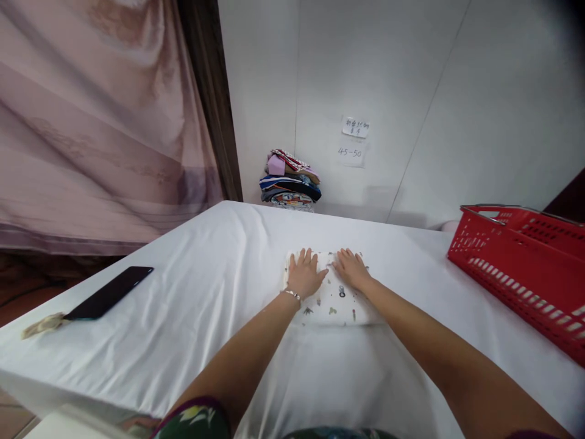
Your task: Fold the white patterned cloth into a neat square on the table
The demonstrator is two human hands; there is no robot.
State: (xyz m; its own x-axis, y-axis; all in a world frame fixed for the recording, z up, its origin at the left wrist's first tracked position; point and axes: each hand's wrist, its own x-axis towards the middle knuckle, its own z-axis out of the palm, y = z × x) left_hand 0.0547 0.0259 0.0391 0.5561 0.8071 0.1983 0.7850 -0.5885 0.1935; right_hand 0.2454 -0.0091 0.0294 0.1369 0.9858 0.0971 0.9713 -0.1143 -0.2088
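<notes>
A folded white cloth [336, 308] with small printed figures lies on the white-covered table [205, 286] in front of me. My left hand [305, 274] rests palm down on its left part, fingers spread and pointing away from me; a bracelet circles that wrist. Over the upper right part of the cloth, my right hand [351, 268] lies flat with its fingers extended. Both hands press on top of the cloth, and neither grasps it. The parts of the cloth under my palms are hidden.
A red plastic basket [525, 262] with a metal handle stands at the table's right edge. On the left lies a black phone [109, 292] with a beige tassel [43, 325]. Behind the far edge is a stack of folded clothes [290, 180]. A pink curtain [100, 122] hangs at left.
</notes>
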